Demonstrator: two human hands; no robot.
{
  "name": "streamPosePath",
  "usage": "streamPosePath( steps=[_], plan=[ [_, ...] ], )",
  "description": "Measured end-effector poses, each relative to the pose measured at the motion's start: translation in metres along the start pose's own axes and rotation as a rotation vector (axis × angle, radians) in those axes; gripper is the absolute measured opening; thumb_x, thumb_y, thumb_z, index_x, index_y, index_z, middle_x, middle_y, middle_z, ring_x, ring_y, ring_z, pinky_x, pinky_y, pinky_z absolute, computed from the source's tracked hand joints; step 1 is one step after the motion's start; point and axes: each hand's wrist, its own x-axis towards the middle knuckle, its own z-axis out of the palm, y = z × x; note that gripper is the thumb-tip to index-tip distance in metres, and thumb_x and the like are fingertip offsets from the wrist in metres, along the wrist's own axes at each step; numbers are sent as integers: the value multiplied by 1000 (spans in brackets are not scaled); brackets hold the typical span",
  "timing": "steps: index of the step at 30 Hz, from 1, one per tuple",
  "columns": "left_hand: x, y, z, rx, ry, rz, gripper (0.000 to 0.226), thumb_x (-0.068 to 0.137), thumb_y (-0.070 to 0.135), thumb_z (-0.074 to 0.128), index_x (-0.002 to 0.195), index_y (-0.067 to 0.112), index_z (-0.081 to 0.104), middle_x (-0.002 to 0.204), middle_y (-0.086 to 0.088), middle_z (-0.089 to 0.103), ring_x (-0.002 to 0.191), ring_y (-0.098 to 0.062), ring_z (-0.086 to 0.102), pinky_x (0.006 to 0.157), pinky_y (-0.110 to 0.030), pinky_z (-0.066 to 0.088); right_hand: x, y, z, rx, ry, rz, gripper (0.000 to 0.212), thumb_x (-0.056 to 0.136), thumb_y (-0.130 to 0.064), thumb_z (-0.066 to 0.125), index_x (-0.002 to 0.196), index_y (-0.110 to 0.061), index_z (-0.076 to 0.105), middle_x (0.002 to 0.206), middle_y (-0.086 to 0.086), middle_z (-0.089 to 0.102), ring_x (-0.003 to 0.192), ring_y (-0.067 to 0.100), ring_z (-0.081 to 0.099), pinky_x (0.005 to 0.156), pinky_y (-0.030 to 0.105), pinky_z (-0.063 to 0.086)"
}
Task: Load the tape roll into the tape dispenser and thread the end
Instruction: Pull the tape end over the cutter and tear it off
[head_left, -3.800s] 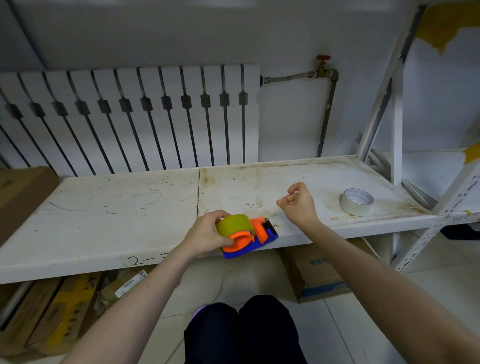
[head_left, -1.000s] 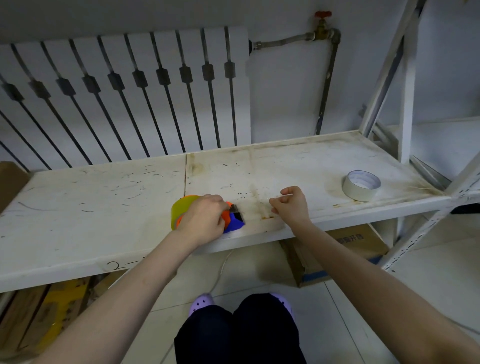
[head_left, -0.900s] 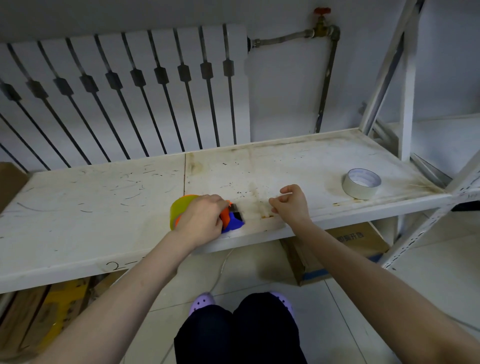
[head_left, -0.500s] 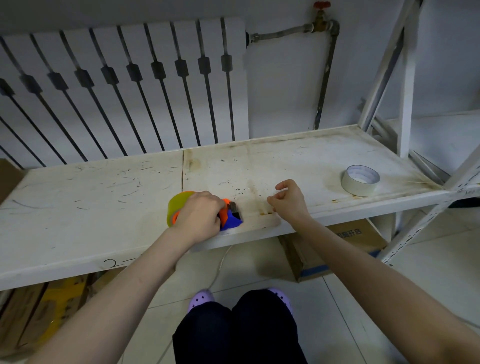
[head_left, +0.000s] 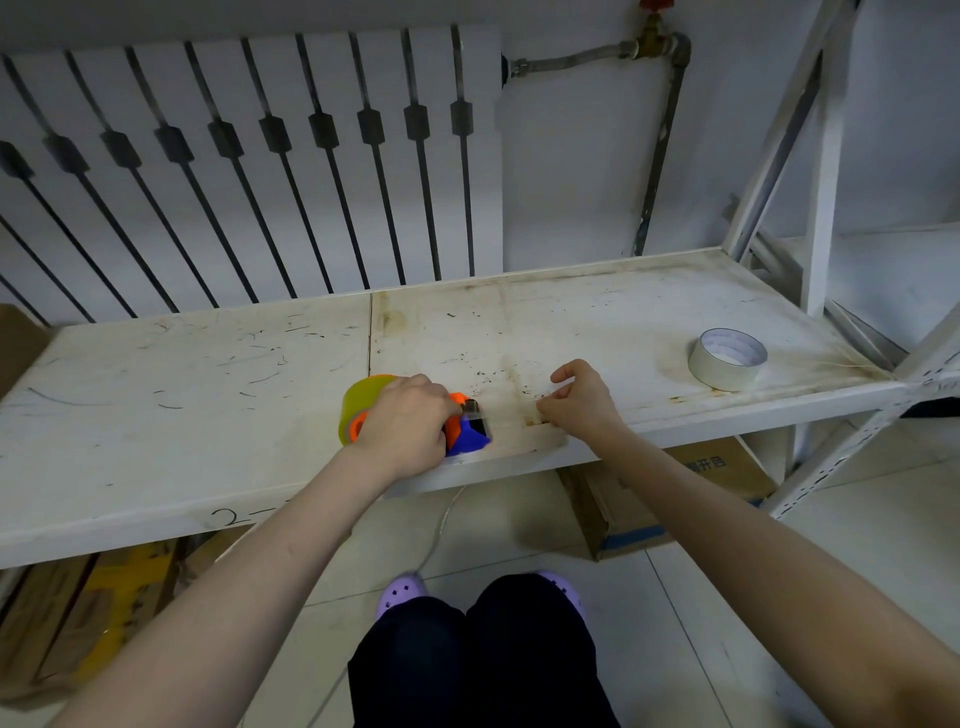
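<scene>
One view only, worn on the head, looking forward and steeply down from close above the white bench (head_left: 156, 415). Both forearms reach in from the bottom corners, so the hands sit near mid-frame, within arm's reach. The wide lens bends the edges: the radiator (head_left: 249, 156) fills the upper left, the knees (head_left: 478, 654) and tiled floor (head_left: 727, 561) the bottom. No second view to compare.

Tape dispenser (head_left: 467, 431) at shelf (head_left: 208, 374) front edge — spare roll (head_left: 727, 358) far right

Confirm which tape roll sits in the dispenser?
The yellow-green tape roll, under the left hand. The white tape roll lies flat, alone, far right on the shelf.
</scene>
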Motion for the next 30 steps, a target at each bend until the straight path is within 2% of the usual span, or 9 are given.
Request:
streamPosePath(
  steps=[5, 9, 15, 18, 23, 27, 30],
  plan=[
    [2, 1, 0, 85, -30, 15, 41, 78, 16, 48, 115, 22, 64, 109, 0, 64, 107, -23, 52, 90, -32, 38, 1, 1, 2, -43, -21, 7, 33, 79, -6, 64, 106, -16, 46, 84, 5, 59, 80, 22, 59, 77, 35, 52],
    [2, 2, -1, 119, -43, 16, 37, 78, 17, 49, 113, 21, 63, 108, -1, 63, 107, -23, 51, 91, -32, 37, 2, 0, 3, -39, -27, 4, 35, 79, -5, 63, 108, -14, 47, 82, 4, 59, 80, 22, 59, 76, 35, 51],
    [4, 2, -1, 158, -63, 28, 34, 79, 19, 48, 110, 19, 63, 106, -2, 63, 105, -23, 51, 91, -32, 36, 5, -4, 4, -58, -21, -14, 36, 80, -5, 62, 110, -14, 47, 80, 1, 57, 73, 15, 56, 61, 23, 46],
    [4, 3, -1, 194, -72, 40, 36, 81, 19, 48, 115, 19, 61, 109, -2, 63, 107, -23, 51, 94, -33, 36, 5, -5, 5, -38, 22, -61, 32, 82, -3, 60, 109, -13, 47, 74, 0, 56, 65, 12, 53, 57, 21, 44],
    [3, 4, 1, 275, -79, 61, 39, 82, 20, 48, 120, 15, 56, 116, -4, 61, 110, -25, 50, 97, -33, 36, 8, -9, 9, -13, 125, -180, 27, 86, -2, 56, 110, -12, 48, 71, 1, 54, 67, 17, 54, 61, 24, 48],
    [2, 7, 1, 344, -101, 72, 43, 86, 20, 47, 127, 11, 50, 120, -7, 57, 112, -26, 48, 100, -34, 33, 12, -11, 15, 30, 184, -203, 27, 87, 0, 53, 110, -12, 48, 71, -1, 51, 67, 17, 53, 68, 34, 53],
    [2, 8, 1, 388, -112, 73, 43, 87, 18, 45, 129, 8, 48, 121, -8, 54, 113, -27, 47, 100, -34, 33, 15, -11, 20, 55, 214, -204, 26, 87, 2, 51, 110, -11, 47, 70, -2, 49, 66, 16, 51, 73, 33, 52]
  ],
)
